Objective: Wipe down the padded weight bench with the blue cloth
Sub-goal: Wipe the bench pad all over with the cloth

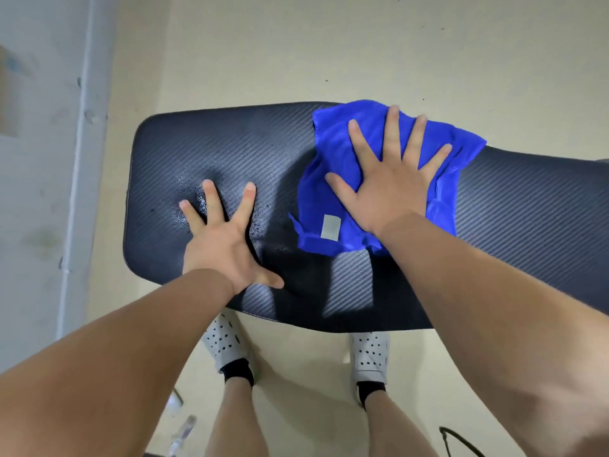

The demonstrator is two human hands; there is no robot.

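Observation:
The padded weight bench (514, 219) is black with a woven carbon pattern and runs across the middle of the view, its rounded end at the left. A crumpled blue cloth (324, 166) with a small white label lies on its middle, reaching over the far edge. My right hand (389, 179) presses flat on the cloth, fingers spread. My left hand (224, 239) rests flat on the bare pad to the left of the cloth, fingers spread, next to a patch of wet specks.
A beige floor (296, 47) surrounds the bench. A pale wall with a white pipe (82, 159) runs down the left side. My feet in white perforated shoes (369, 354) stand at the bench's near edge. A dark cable loop (458, 440) lies at bottom right.

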